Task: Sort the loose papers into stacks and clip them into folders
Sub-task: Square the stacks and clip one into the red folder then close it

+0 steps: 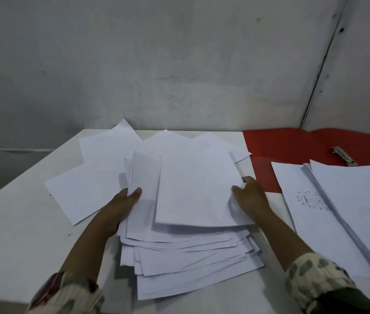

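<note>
A loose pile of white papers (186,257) is spread over the middle of the white table. My left hand (120,207) grips the left edge of a few raised sheets (143,177), thumb on top. My right hand (251,196) holds the right edge of the top sheet (197,189), which lifts off the pile. An open red folder (293,143) lies at the back right with a metal clip (345,156) on it. A tidier stack of papers (356,211) rests partly on the folder; its lower sheet bears a small drawing.
More single white sheets (84,189) lie fanned out at the back and left of the pile. The white table (21,234) ends at a grey wall behind and drops off on the left. Patterned sleeves cover both forearms.
</note>
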